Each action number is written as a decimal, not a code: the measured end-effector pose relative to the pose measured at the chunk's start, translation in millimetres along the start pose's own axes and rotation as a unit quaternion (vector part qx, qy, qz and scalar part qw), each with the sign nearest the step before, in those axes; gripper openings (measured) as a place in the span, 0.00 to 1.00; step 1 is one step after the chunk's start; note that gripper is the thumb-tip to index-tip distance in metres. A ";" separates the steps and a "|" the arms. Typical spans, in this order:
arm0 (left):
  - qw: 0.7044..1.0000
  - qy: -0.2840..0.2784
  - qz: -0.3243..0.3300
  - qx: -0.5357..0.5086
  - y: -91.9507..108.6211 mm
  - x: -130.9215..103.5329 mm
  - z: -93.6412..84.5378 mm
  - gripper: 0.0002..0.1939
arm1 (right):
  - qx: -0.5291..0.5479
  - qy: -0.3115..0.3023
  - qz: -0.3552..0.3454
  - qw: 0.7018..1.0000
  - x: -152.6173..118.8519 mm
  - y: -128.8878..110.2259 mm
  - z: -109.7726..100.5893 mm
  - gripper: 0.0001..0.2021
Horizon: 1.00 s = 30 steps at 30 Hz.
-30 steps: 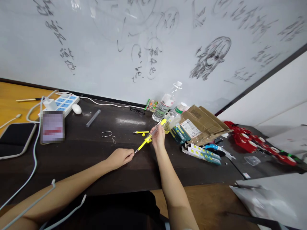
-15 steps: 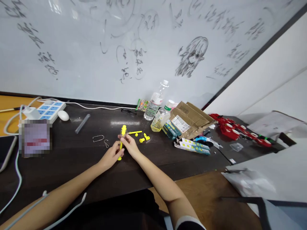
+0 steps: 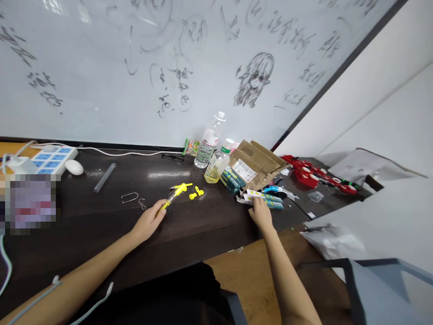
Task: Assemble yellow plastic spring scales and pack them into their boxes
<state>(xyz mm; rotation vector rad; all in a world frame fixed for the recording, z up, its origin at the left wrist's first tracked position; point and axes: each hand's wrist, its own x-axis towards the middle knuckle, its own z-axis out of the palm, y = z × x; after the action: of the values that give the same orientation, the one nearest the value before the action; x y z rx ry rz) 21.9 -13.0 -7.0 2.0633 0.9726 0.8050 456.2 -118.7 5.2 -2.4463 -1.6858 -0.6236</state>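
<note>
My left hand (image 3: 149,222) is closed round the lower end of a yellow and clear tool (image 3: 174,195), which slants up to the right above the dark table. Out to the right, my right hand (image 3: 261,214) touches the near side of a white and teal box (image 3: 274,201); its fingertips bend over the box edge and are partly hidden. Small yellow parts (image 3: 192,196) lie just right of the tool. Left of the tool are two bent metal wires, a long one (image 3: 130,197) and a small one (image 3: 142,204).
Behind the parts stand a water bottle (image 3: 205,151) and a bottle with yellow liquid (image 3: 214,171). A torn cardboard package (image 3: 260,162) is at the right, near a red object (image 3: 307,174). A clear tube (image 3: 104,177), white mouse (image 3: 74,167) and power strip (image 3: 50,158) lie left.
My right hand has left the yellow tool and moved right to the white and teal box. My left hand still holds the tool, now tilted further right. The view has shifted right.
</note>
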 end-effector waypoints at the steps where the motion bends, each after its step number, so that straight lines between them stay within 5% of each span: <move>1: 1.000 -0.010 0.013 0.021 0.8 -0.3 -0.3 0.19 | -0.021 -0.013 -0.012 1.000 -1.9 7.6 1.8 0.19; 11: 0.993 -0.083 0.043 0.074 12.3 0.8 -6.7 0.19 | -0.037 -0.092 -0.076 0.992 11.3 -11.2 -30.6 0.15; 16: 0.993 -0.086 0.068 0.048 22.7 -3.8 -8.4 0.18 | 0.078 -0.078 -0.200 0.974 -15.8 -74.8 -67.8 0.09; 22: 0.992 -0.061 0.106 0.009 43.4 -14.1 0.5 0.18 | 0.283 -0.111 -0.317 0.898 -48.7 -171.9 -101.3 0.16; 25: 0.994 -0.077 0.083 0.004 49.5 -20.1 -3.1 0.17 | 0.331 -0.098 -0.303 0.888 -45.3 -195.3 -105.9 0.17; 30: 0.997 -0.021 0.050 -0.061 45.1 -36.8 -5.9 0.17 | 0.353 -0.106 -0.289 0.884 -36.9 -212.3 -106.5 0.17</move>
<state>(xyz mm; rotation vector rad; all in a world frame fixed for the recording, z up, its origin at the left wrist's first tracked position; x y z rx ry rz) 15.2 -62.3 23.8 2.0268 0.7836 0.8480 222.2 -103.6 57.6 -1.5388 -2.2220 0.2330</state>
